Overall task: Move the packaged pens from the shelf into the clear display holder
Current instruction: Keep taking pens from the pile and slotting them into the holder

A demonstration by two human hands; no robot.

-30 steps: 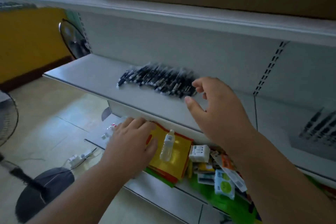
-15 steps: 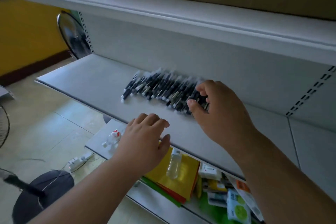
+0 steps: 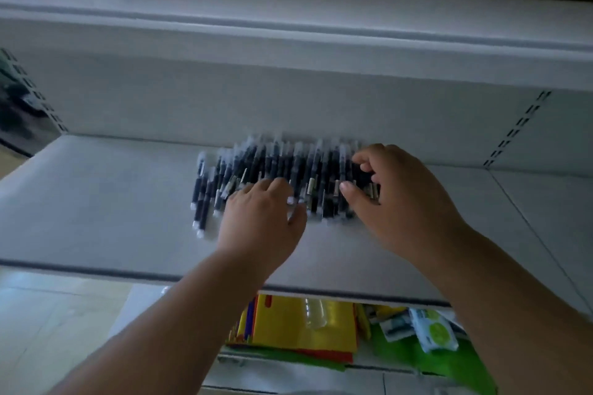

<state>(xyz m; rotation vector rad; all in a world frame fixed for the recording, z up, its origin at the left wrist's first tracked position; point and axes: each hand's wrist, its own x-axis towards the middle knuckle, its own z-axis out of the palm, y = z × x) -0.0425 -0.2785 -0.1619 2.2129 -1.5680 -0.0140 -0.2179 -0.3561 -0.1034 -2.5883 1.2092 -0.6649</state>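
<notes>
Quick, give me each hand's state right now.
Left hand: open, fingers resting on the packaged pens, not gripping any.
Right hand: fingers and thumb curled at the row's right end; whether they actually pinch a pen cannot be told.

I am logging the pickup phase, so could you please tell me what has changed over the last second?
Both hands moved forward onto the pens: the left hand came up from the lower shelf, the right hand closed in at the pile's right end. Neither shows a clear grip yet. The pens stay piled on the shelf.
</notes>
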